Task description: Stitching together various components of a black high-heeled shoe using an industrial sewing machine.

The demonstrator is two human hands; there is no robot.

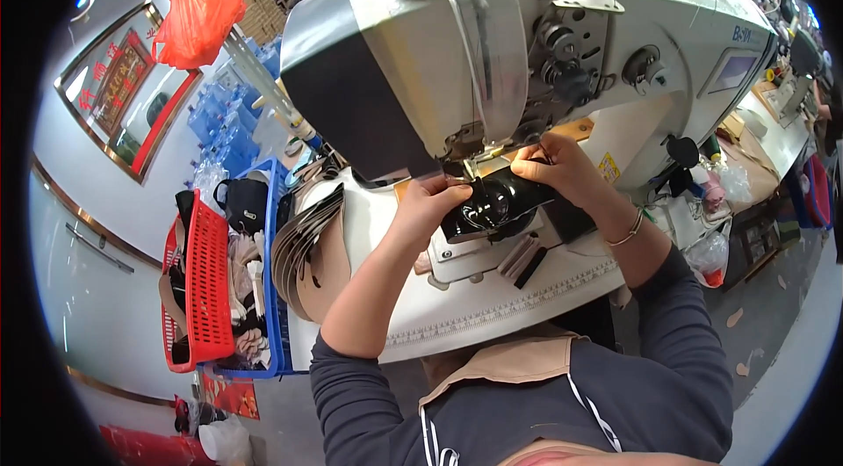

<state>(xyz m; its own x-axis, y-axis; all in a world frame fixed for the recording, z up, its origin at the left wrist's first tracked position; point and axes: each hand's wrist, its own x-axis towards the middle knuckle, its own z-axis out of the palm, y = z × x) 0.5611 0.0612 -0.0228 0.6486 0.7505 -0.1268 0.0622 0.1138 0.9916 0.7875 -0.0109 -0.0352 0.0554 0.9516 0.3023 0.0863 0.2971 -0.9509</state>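
A glossy black piece [496,204], which looks like patent leather, lies under the head of an industrial sewing machine [615,44]. My left hand [430,202] pinches its left edge close to the needle area, thumb against the fingers. On the other side my right hand [562,171], with a bracelet at the wrist, grips the right edge between thumb and fingers. The fingertips of both hands are partly hidden by the machine head and the piece. Exactly where the needle meets the piece cannot be made out.
Curved brown pieces [309,246] are stacked left on the white table [421,312], which has a ruler strip [518,299] along its front. Small dark strips [523,260] lie nearer me. Red [209,281] and blue [279,308] baskets stand left. A red bag [200,9] hangs above.
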